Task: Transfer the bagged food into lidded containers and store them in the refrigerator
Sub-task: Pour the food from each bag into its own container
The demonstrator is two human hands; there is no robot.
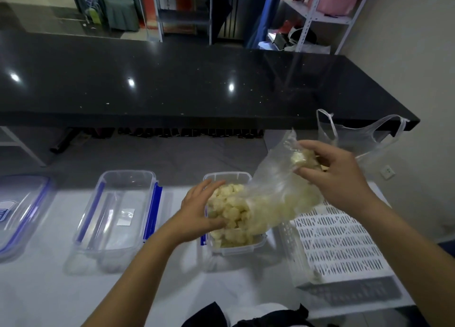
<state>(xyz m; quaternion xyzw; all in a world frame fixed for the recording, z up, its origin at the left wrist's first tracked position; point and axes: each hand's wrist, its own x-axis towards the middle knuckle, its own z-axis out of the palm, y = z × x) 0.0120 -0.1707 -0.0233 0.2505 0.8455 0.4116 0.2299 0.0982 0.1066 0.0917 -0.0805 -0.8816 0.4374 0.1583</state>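
Two hands empty a clear plastic bag (275, 179) of pale yellow food chunks (231, 216) into a clear rectangular plastic container (236, 249). The right hand (330, 176) pinches the bag's raised bottom so the chunks slide out. The left hand (200, 211), fingers spread, steadies the pile at the container's rim.

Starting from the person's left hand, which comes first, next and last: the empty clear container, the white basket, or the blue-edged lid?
1. Empty clear container, just left of the left hand.
2. White basket, off to the right.
3. Blue-edged lid, at the far left edge.

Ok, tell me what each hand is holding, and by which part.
The right hand grips the clear food bag by its raised closed end. The left hand holds nothing; it rests against the food at the container edge.
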